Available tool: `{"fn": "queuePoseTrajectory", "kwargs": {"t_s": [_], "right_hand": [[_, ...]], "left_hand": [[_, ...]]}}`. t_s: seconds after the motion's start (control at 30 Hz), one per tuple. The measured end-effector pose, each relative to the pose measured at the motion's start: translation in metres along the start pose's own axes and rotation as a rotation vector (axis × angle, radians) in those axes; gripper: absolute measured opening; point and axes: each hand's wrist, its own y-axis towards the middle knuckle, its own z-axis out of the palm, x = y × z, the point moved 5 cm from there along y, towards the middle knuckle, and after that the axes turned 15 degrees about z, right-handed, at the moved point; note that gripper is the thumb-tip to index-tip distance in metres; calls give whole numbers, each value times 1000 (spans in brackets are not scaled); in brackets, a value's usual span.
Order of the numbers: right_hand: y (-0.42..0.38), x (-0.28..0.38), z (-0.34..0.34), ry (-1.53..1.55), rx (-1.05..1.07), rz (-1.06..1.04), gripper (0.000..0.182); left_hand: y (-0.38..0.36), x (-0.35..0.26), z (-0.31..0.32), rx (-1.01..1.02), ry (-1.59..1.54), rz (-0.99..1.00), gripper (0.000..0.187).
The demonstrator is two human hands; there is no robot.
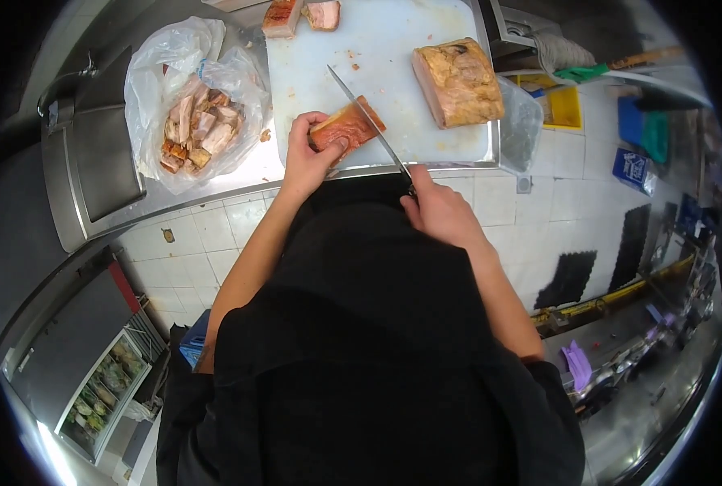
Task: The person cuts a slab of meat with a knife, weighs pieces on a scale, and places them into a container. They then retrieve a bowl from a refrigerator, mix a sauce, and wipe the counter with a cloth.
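On a white cutting board [361, 44], my left hand [303, 166] grips a reddish-brown piece of bacon [343, 130], its thumb on the near side and the fingers around the left end. My right hand [442, 206] is closed around the handle of a long knife [385, 142], most of the handle hidden by the fingers. The blade crosses the right part of the piece, its tip pointing away to the upper left; how deep the edge sits cannot be seen. A larger block of bacon [461, 81] lies to the right. Two smaller bacon pieces [282, 18] lie at the far left corner.
Left of the board, an open plastic bag [154, 73] holds several meat chunks [203, 125] on the metal counter [162, 202]. A clear plastic container [520, 121] is beside the board's right edge. A yellow bin [566, 108] stands beyond it on the tiled floor [491, 198].
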Motion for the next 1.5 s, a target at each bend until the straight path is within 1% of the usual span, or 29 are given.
{"fn": "queuePoseTrajectory", "kwargs": {"t_s": [0.2, 0.27, 0.3, 0.4, 0.47, 0.8, 0.87, 0.9, 1.17, 1.3, 1.4, 1.47, 1.5], "right_hand": [[0, -1, 0, 4, -9, -7, 41], [0, 0, 0, 1, -6, 7, 41], [0, 0, -1, 3, -6, 7, 41], [1, -1, -1, 2, -3, 10, 42], [1, -1, -1, 11, -11, -5, 42], [1, 0, -2, 3, 24, 16, 43], [1, 0, -3, 5, 27, 24, 43], [0, 1, -3, 4, 27, 24, 43], [2, -1, -1, 5, 13, 6, 45], [1, 1, -2, 3, 12, 10, 44], [0, 0, -1, 5, 11, 15, 43], [2, 0, 0, 14, 12, 5, 42], [1, -1, -1, 14, 13, 9, 42]], "left_hand": [[0, 1, -1, -5, 17, -10, 46], [0, -3, 1, -3, -34, -71, 45], [0, -3, 1, -2, -33, -71, 45], [0, -2, 2, -11, -60, -53, 45], [1, -4, 1, -9, 3, 9, 45], [0, -2, 2, -13, -25, -29, 45], [2, -3, 2, -6, 0, 33, 45], [1, -2, 2, -7, -1, 33, 45], [1, -10, 3, -6, -54, -56, 45], [0, -7, 3, -8, -49, -52, 45], [0, 2, 0, -24, -9, -10, 45], [8, -9, -3, 6, 397, 209, 47], [13, -7, -1, 9, 394, 208, 47]]}}
